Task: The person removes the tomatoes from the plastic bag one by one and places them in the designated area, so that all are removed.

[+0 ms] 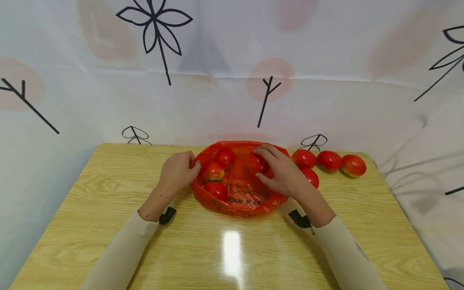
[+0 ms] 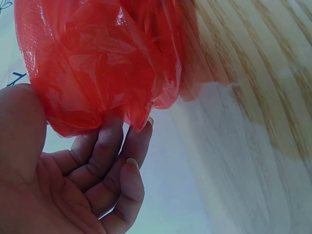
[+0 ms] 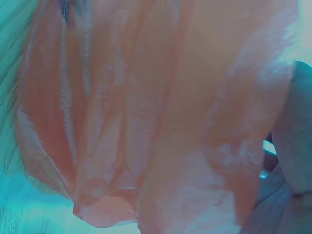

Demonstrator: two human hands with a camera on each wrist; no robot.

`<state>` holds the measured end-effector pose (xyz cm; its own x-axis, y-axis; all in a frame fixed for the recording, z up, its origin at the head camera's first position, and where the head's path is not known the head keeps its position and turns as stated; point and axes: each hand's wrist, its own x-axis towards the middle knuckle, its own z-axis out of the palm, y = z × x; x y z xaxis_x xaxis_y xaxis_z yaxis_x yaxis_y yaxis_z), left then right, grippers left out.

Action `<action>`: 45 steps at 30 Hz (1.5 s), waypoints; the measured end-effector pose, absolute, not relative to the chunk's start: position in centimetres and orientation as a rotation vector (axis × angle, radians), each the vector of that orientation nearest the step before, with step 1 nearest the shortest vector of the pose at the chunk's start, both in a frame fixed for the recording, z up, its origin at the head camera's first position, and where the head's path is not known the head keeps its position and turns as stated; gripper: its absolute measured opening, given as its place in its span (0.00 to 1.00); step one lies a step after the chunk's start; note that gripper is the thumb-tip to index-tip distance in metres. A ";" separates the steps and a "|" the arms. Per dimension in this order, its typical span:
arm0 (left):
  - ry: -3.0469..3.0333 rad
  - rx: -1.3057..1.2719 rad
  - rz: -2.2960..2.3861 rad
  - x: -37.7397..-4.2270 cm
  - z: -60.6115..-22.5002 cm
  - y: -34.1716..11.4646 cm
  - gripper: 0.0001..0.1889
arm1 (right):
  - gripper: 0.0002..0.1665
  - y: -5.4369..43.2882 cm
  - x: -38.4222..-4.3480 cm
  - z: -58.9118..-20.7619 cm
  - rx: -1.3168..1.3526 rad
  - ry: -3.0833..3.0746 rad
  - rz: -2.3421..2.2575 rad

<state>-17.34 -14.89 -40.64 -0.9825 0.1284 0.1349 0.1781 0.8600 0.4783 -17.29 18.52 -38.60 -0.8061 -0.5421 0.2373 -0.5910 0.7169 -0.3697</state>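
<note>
A red plastic bag [image 1: 239,205] lies with its mouth spread wide, dark print showing on its inner side. At its left rim, my left hand [image 1: 178,171] pinches the plastic between thumb and fingers; the left wrist view shows that hand [image 2: 92,170] against the bag [image 2: 97,63]. My right hand [image 1: 280,171] reaches into the mouth from the right, thumb and fingers curved around a glossy red fruit [image 1: 255,163]. In the bag's left part sit a red fruit [image 1: 225,158], a red-and-yellow fruit [image 1: 213,172] and another red one [image 1: 216,190]. Bag plastic [image 3: 146,122] fills most of the right wrist view.
Right of the bag, several more red fruits lie on the wooden table [image 1: 232,249]: one fruit [image 1: 304,158] by the rim, one [image 1: 311,177] partly behind my right arm, others [image 1: 329,161] farther right. Behind the table hangs a patterned white cloth [image 1: 217,104].
</note>
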 end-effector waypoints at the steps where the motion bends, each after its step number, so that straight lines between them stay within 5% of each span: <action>1: -2.935 -0.241 -0.772 -17.3 -40.6 -14.9 0.09 | 0.39 18.6 -17.2 -38.5 0.928 -2.805 0.666; 45: -2.992 -0.214 -0.809 -17.9 -39.7 -15.0 0.09 | 0.45 22.8 -13.4 -37.0 0.781 -2.541 0.845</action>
<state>-17.92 -15.00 -39.66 -0.9899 0.1238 0.0692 0.1418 0.8550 0.4989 -13.40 22.78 -37.04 -0.7867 -0.3898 0.4787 -0.5989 0.6701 -0.4386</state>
